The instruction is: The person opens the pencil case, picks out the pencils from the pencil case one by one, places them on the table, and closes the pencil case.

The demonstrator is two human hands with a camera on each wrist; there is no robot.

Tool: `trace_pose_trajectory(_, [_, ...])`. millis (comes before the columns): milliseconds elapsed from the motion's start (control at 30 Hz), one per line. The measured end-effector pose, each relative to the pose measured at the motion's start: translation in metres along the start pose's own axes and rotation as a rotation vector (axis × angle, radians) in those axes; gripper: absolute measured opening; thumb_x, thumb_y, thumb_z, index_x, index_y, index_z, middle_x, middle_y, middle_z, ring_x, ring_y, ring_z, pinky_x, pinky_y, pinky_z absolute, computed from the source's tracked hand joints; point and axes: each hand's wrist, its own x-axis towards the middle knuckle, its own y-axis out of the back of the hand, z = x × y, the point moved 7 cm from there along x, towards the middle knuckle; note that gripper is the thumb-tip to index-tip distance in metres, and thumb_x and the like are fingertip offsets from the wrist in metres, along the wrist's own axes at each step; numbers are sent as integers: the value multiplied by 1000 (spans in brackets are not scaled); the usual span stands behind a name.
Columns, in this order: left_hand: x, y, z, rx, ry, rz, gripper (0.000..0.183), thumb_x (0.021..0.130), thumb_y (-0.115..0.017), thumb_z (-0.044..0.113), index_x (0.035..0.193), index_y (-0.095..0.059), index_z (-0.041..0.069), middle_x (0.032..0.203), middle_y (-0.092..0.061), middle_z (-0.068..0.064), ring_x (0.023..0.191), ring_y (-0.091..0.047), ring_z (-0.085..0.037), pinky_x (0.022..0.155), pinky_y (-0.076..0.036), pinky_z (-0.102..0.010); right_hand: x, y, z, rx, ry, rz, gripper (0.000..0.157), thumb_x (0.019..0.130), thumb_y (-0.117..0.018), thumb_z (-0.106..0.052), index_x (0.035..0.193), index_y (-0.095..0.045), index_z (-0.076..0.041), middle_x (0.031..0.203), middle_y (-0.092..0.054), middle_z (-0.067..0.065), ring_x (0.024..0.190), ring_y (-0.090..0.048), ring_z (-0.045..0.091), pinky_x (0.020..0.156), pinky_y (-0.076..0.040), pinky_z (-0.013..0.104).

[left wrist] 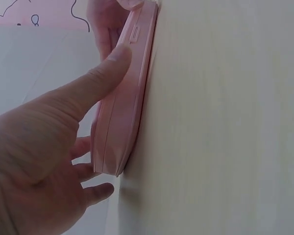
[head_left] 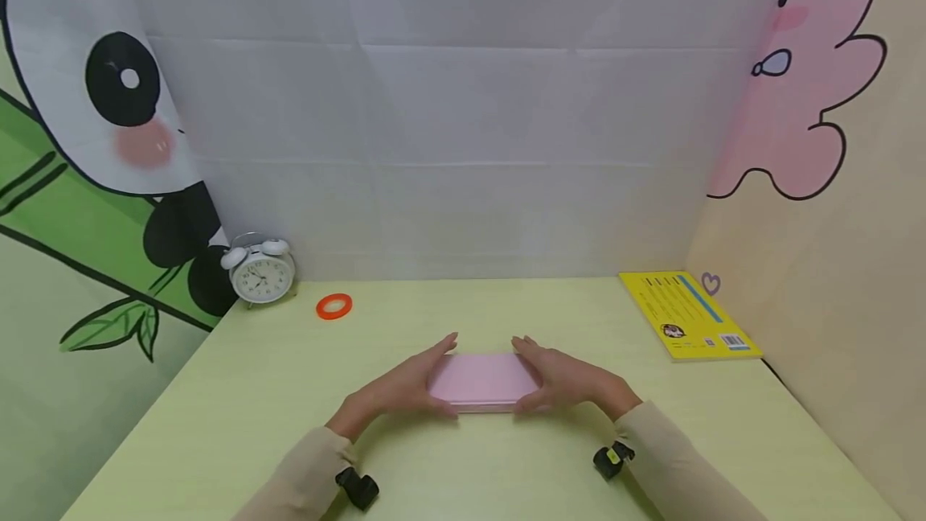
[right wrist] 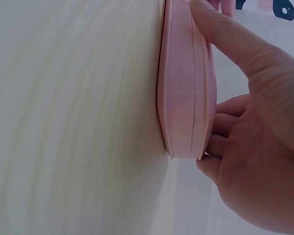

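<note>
A flat pink case (head_left: pixel 485 379) with a smooth lid lies on the table between both hands. The left wrist view shows a small latch (left wrist: pixel 135 33) on its front side and a seam along its edge. My left hand (head_left: pixel 414 383) grips the left end, thumb on the front side and fingers around the back. At the right end my right hand (head_left: pixel 567 379) grips it in the same way, its thumb (right wrist: pixel 230 36) along the front side. The case rests close against the tabletop in both wrist views.
A white alarm clock (head_left: pixel 263 273) stands at the back left, with an orange-red ring (head_left: pixel 334 306) lying to its right. A yellow book (head_left: pixel 687 316) lies at the back right by the wall. A pale sheet (head_left: pixel 463 143) hangs behind the table (head_left: pixel 217 424).
</note>
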Motion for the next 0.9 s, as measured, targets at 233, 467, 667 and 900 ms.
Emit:
trace_pose_trajectory(233, [4, -2, 9, 48, -32, 2, 118, 73, -90, 42, 160, -17, 10, 157, -36, -14, 143, -36, -25, 114, -29, -48, 1, 0, 1, 3, -5, 2, 111, 80, -82, -48, 156, -20, 3, 162, -19, 19, 150, -14, 33, 118, -18, 47])
trace_pose_trajectory(467, [3, -1, 20, 126, -82, -4, 109, 79, -86, 34, 160, -18, 7, 151, -41, -19, 136, -41, -30, 111, -33, -49, 2, 3, 0, 12, -16, 0, 110, 79, -84, -46, 156, -22, 3, 162, -21, 18, 150, -15, 33, 118, -19, 47])
trace_pose_trajectory(667, [0, -4, 24, 177, -97, -13, 100, 83, -83, 31, 158, -23, 5, 151, -43, -17, 135, -41, -30, 110, -34, -48, 1, 1, 0, 28, -23, -6, 112, 78, -85, -44, 157, -21, 3, 163, -20, 17, 151, -14, 32, 118, -19, 47])
trace_pose_trajectory(900, [1, -6, 19, 223, -66, -8, 97, 83, -81, 38, 158, -26, 9, 153, -42, -10, 139, -38, -28, 110, -35, -46, 1, 0, 0, 32, -11, -6, 117, 74, -88, -43, 156, -20, 3, 163, -19, 18, 150, -13, 34, 117, -19, 49])
